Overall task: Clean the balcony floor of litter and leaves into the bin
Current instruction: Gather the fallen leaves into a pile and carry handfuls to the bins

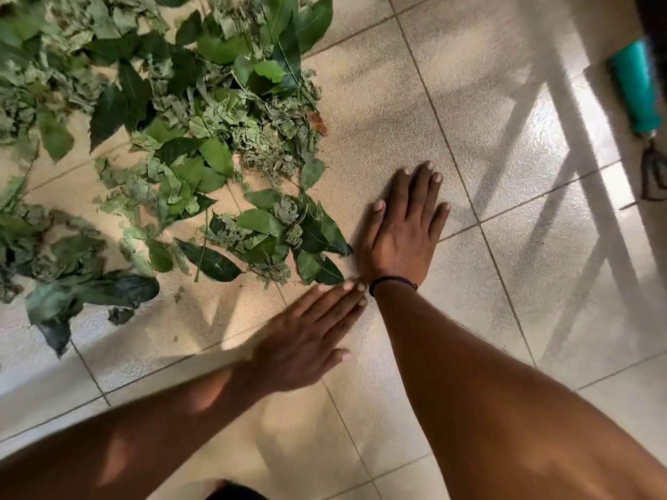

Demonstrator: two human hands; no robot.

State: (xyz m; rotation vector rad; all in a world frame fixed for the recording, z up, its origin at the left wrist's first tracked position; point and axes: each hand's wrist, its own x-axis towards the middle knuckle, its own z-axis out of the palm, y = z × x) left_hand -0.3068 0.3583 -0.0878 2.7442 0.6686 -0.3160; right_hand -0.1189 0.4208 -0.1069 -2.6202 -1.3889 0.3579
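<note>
Head view: tiled floor (505,84), leaves (151,138) scattered left, sunlit right.

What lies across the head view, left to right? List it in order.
Pile of green leaves → left hand, flat on the tiles → right hand, flat beside the leaves → bare tiled floor → teal-handled tool at the right edge.

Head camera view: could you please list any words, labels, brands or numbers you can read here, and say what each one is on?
None: no readable text appears anywhere in this view.
The teal-handled tool at the right edge shows no label or brand.
The wrist band on the right hand is plain.
The leaves and floor tiles carry no marks.
</note>
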